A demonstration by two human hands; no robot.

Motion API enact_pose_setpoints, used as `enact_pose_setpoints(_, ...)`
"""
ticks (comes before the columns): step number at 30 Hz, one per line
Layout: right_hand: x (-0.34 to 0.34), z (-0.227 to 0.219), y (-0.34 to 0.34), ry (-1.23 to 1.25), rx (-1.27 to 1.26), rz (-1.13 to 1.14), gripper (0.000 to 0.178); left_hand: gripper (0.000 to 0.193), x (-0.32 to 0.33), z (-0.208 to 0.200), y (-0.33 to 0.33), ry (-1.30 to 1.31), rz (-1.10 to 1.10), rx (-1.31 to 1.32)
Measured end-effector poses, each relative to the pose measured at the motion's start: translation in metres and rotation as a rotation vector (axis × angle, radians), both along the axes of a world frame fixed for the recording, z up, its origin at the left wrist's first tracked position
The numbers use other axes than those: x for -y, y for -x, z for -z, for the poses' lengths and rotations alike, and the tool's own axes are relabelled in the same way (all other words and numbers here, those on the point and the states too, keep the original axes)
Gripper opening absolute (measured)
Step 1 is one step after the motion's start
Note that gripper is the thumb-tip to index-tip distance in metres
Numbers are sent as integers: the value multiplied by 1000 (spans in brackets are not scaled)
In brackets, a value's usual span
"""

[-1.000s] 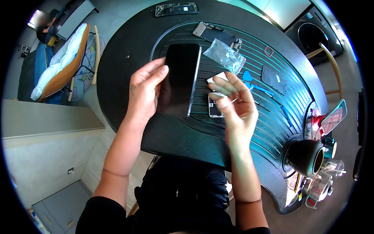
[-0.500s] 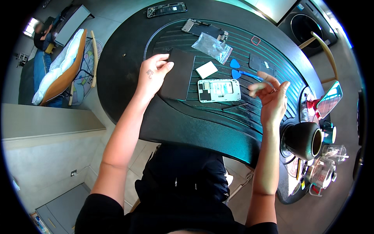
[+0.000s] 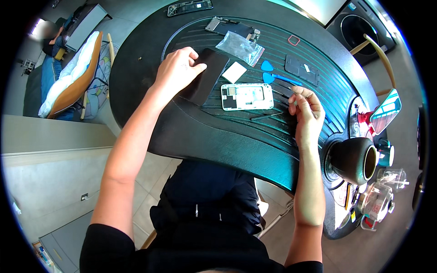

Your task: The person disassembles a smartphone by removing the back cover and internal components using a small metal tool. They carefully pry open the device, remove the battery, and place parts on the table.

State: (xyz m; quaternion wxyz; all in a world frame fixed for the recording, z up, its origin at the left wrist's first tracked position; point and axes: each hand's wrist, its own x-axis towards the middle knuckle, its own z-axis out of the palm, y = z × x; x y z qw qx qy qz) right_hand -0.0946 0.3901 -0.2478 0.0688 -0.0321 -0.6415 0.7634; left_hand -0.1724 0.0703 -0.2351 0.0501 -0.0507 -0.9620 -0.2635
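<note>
At the left, my left hand [image 3: 178, 68] has its thumb and fingers closed at the upper left edge of a flat black rectangular panel [image 3: 210, 75]. The hand covers that part of the panel. My right hand [image 3: 307, 111] is pinched around a thin dark tool, its tip pointing up and left; its exact kind is hard to make out. Between the hands lies a white phone frame [image 3: 247, 97], with a small white card [image 3: 234, 72] just beyond it. Close by are two blue picks [image 3: 266, 66] and a blue-handled tool [image 3: 288, 80]. Another thin dark tool [image 3: 266, 117] rests nearer me.
Farther back lie a clear plastic bag [image 3: 240, 48], phone parts [image 3: 232, 29], an opened phone [image 3: 190, 7], a dark phone panel [image 3: 302, 70] and a red ring [image 3: 293, 40]. A dark pot [image 3: 353, 160], propped phone [image 3: 386, 111] and glass teapot [image 3: 377, 200] stand right.
My right hand has gone from spread fingers to a pinch on a thin dark tool. Under my left hand, the black panel has tilted, its far end swinging rightward. The view has shifted slightly.
</note>
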Motion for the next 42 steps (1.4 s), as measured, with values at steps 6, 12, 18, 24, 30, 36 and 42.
enact_pose_setpoints(6,5,7,3,-53,-13,30,13,30,-4,-6,-6,125,-20,-3)
enact_pose_setpoints(12,2,6,2,-168,15,13,24,20,-18,-45,-50,-645,156,-113)
enact_pose_setpoints(18,4,2,2,-133,10,19,30,26,-31,-149,-155,-1641,680,55)
enact_pose_setpoints(24,6,2,5,54,15,127,31,26,-41,-142,-162,-1730,790,-117)
enact_pose_setpoints(30,-6,1,9,144,-36,214,29,9,-64,-116,-145,-1627,956,-486)
enact_pose_setpoints(36,-13,-7,1,189,-36,278,23,9,-42,-89,-124,-1126,1021,-324)
enact_pose_setpoints(42,-18,-16,-10,82,13,201,20,39,-45,-52,-73,-292,634,-235)
